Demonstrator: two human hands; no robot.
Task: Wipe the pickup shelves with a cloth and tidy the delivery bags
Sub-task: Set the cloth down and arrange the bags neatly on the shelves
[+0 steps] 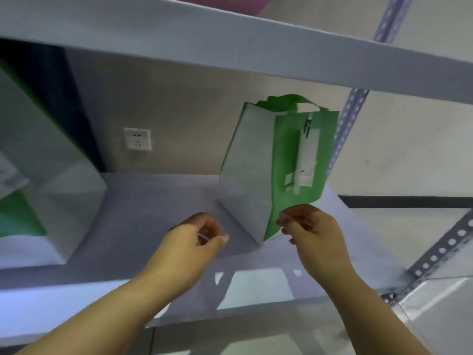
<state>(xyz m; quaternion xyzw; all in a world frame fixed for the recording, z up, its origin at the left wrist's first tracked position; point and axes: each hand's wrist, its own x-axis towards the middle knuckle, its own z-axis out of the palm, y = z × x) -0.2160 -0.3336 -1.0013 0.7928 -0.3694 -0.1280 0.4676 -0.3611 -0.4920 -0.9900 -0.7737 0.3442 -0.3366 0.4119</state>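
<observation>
Reaching onto the shelf (143,206) with both forearms; pinching the lower corner of the tilted green-and-white delivery bag (245,160) with the right hand (317,234); curling the left hand (194,242) just beside it, grip impossible to tell.

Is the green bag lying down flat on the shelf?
No, the green bag stands upright with its handles on top, while the right hand pinches its bottom corner.

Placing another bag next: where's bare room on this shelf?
Free: the shelf stretch between the large bag at left and the small green bag at right, below the wall socket. The left hand hovers over its front part. Crowded: the right end, where the right hand pinches the small green bag's lower corner; the large bag fills the left end.
</observation>
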